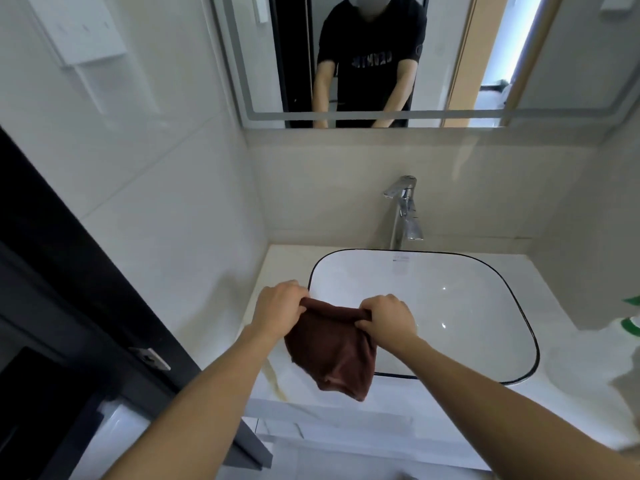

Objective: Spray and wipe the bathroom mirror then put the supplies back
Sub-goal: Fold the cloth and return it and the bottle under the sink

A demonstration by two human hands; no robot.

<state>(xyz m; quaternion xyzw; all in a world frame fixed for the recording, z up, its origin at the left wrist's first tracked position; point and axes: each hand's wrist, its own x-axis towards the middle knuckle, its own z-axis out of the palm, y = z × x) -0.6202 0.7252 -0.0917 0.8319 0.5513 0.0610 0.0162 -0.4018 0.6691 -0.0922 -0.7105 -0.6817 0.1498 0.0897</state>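
Observation:
A dark brown cloth (334,351) hangs over the front left corner of the white basin (450,306). My left hand (280,308) pinches its upper left edge and my right hand (386,318) pinches its upper right edge, so the cloth droops between them. The bathroom mirror (540,57) hangs on the wall above, reflecting a person in a black shirt. At the right edge of the frame a white bottle with green parts (632,315) stands on the counter, mostly cut off.
A chrome tap (403,209) rises behind the basin. The white marbled counter (287,261) surrounds the basin, with drawers below. A dark door frame (69,271) runs down the left side. A white wall box (79,32) is mounted at upper left.

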